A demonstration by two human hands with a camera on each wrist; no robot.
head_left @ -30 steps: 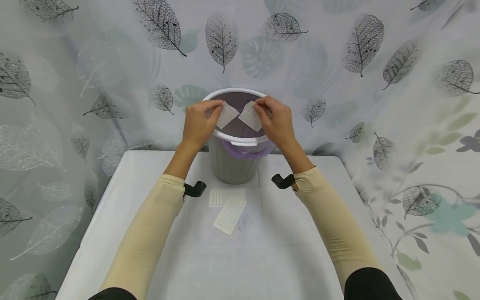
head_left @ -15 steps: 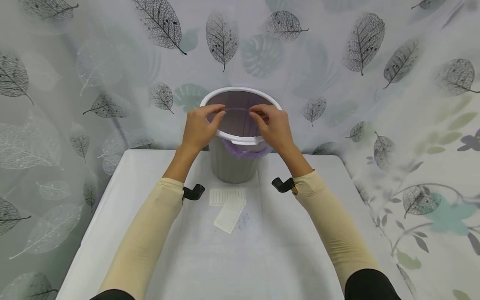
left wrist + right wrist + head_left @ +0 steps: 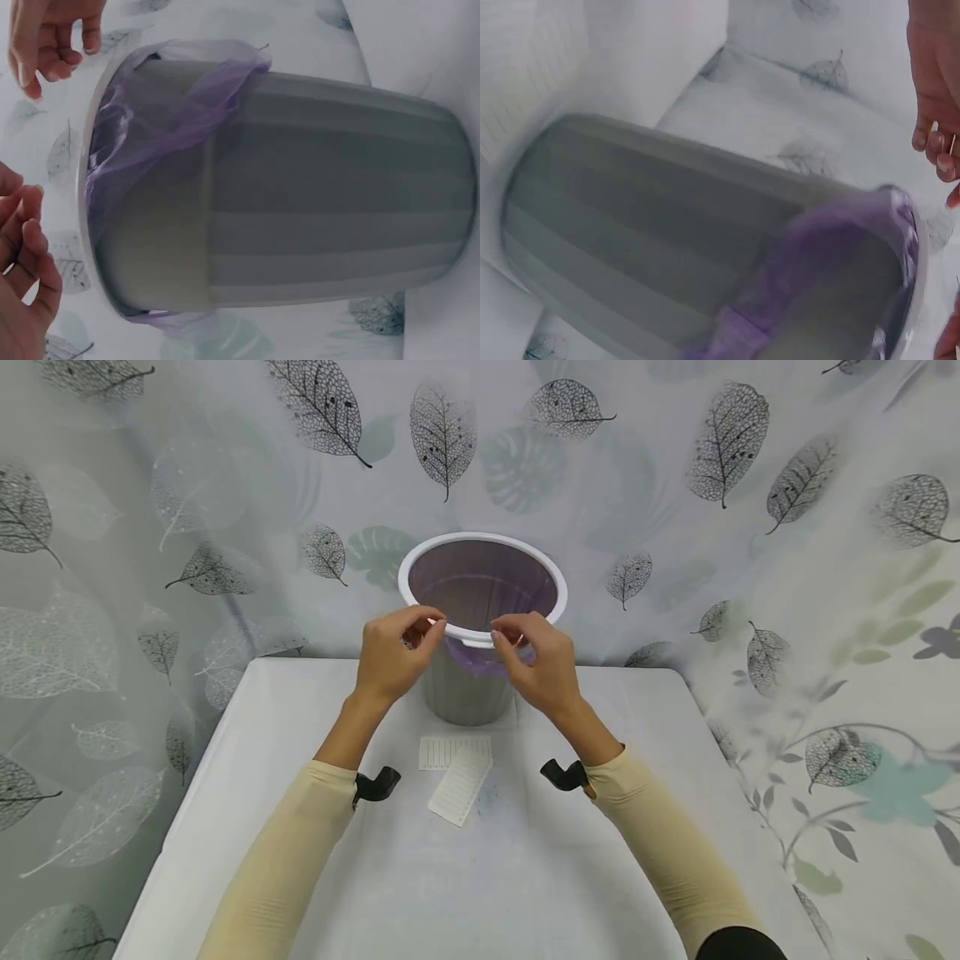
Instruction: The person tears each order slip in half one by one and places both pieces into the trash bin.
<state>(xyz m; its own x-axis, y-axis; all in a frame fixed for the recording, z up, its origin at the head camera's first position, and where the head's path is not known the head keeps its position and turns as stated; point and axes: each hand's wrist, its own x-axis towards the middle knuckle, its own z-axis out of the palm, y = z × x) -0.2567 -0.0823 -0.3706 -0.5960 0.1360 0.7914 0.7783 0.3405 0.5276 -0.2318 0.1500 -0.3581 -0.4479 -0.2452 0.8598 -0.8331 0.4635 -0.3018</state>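
Paper pieces, held over the bin (image 3: 467,697) one second ago, are no longer seen; probably they were released inside, where the bottom is hidden. Left hand (image 3: 396,656) and right hand (image 3: 542,667) have been drawn back to the near rim (image 3: 471,632), fingers loosely curled, nothing held. Two sheets (image 3: 461,785) are left overlapped on the counter (image 3: 480,893), before the bin.

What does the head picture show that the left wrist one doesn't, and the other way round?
Only the head view shows the two papers, the sleeves and down inside the bin.

Only the left wrist view shows the bin's side with no hand in front of it.

Both show the left hand, right hand, bin, purple bag, leafy backdrop and white table.
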